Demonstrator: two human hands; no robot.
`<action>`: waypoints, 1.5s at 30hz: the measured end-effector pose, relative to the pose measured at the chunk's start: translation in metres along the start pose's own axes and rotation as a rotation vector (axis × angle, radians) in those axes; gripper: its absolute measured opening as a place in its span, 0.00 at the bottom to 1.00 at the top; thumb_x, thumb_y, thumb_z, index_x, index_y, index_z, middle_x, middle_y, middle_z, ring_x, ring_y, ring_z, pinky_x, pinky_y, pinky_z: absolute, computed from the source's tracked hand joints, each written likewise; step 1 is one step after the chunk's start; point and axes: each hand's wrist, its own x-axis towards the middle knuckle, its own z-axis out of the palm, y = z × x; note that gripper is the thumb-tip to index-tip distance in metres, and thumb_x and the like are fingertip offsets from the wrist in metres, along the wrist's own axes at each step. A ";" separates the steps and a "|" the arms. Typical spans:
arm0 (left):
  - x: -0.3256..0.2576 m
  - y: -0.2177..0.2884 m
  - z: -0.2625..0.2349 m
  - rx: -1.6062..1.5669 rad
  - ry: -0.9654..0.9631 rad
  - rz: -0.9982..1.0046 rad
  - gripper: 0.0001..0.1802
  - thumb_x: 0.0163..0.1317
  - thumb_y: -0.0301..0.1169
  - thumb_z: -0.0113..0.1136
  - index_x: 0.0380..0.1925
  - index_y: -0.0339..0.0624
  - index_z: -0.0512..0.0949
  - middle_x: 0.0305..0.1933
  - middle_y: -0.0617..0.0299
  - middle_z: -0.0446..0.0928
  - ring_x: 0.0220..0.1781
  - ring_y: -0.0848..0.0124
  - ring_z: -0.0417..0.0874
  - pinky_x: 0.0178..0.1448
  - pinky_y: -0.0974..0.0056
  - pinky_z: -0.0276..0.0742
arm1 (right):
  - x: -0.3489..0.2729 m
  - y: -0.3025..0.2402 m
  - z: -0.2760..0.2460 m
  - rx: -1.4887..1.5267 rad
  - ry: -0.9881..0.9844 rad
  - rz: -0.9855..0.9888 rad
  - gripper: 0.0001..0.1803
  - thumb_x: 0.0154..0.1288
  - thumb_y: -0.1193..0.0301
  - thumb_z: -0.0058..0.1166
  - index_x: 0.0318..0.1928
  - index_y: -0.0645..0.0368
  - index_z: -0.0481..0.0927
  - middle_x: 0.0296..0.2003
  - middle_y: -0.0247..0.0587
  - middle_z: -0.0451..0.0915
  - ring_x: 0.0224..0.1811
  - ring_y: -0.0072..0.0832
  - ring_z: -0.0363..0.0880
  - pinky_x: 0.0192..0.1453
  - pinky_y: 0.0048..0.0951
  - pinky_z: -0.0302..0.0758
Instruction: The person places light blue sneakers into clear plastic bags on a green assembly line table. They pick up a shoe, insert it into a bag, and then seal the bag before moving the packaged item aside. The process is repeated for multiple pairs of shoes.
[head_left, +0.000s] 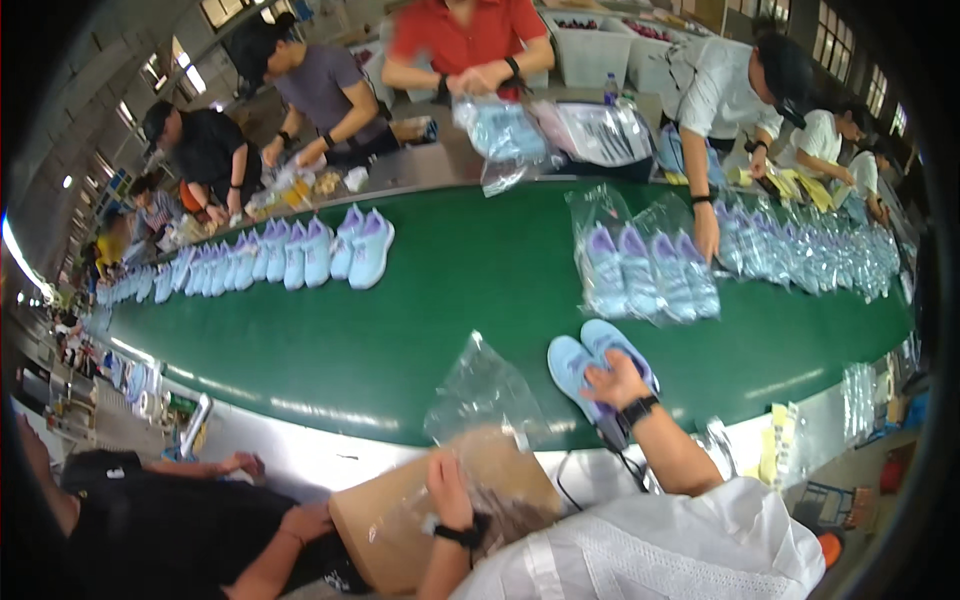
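Note:
My left hand [449, 490] is closed on a clear plastic bag [485, 395], which spreads up from it over the near belt edge. A brown cardboard piece [385, 520] lies beneath this hand and the lower part of the bag. On the right, a pair of light-blue sneakers [574, 366] with purple linings sits on the green conveyor belt [450, 310]. My right hand [618, 381] is over the near end of the pair, its fingers apart and touching the shoes. Whether any finger is inside a shoe opening cannot be made out.
Bagged sneakers [640, 275] stand beyond my right hand, with more bagged pairs [800, 245] further right. Unbagged sneakers [300, 250] line the far left. Several co-workers stand across the belt; one person [180, 510] is close on my left. Stacked clear bags [858, 400] lie at right.

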 end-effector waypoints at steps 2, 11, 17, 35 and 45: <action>0.008 0.002 0.018 0.073 -0.026 0.138 0.08 0.65 0.32 0.47 0.27 0.44 0.71 0.21 0.76 0.62 0.21 0.87 0.58 0.23 0.77 0.52 | 0.031 -0.013 -0.048 0.069 0.040 0.095 0.34 0.61 0.59 0.47 0.63 0.57 0.50 0.63 0.51 0.56 0.64 0.37 0.58 0.67 0.42 0.52; 0.010 0.010 0.052 0.251 -0.085 0.229 0.11 0.64 0.32 0.50 0.35 0.36 0.76 0.30 0.63 0.76 0.32 0.78 0.72 0.37 0.71 0.68 | -0.017 -0.022 -0.084 -1.873 0.395 -0.851 0.23 0.47 0.63 0.61 0.39 0.66 0.73 0.42 0.59 0.75 0.43 0.49 0.76 0.45 0.40 0.74; 0.010 0.040 0.065 0.553 -0.059 0.408 0.09 0.62 0.31 0.52 0.33 0.37 0.77 0.20 0.61 0.73 0.22 0.76 0.70 0.28 0.69 0.67 | 0.013 -0.011 -0.084 -1.841 0.468 -0.692 0.39 0.39 0.61 0.69 0.47 0.65 0.61 0.47 0.62 0.72 0.49 0.50 0.74 0.55 0.40 0.69; -0.008 0.087 0.122 0.216 -0.652 0.123 0.13 0.62 0.35 0.52 0.31 0.37 0.80 0.14 0.70 0.67 0.14 0.83 0.63 0.18 0.75 0.59 | -0.202 -0.011 -0.085 -1.077 -0.668 -0.405 0.22 0.57 0.73 0.55 0.53 0.64 0.71 0.47 0.39 0.76 0.48 0.25 0.73 0.54 0.28 0.69; -0.044 0.080 0.111 0.545 -0.462 1.050 0.08 0.57 0.31 0.56 0.28 0.38 0.79 0.30 0.54 0.80 0.30 0.57 0.80 0.33 0.62 0.75 | -0.176 0.061 -0.060 -1.450 -0.093 -0.941 0.22 0.59 0.80 0.47 0.55 0.66 0.65 0.47 0.44 0.75 0.48 0.29 0.74 0.54 0.29 0.70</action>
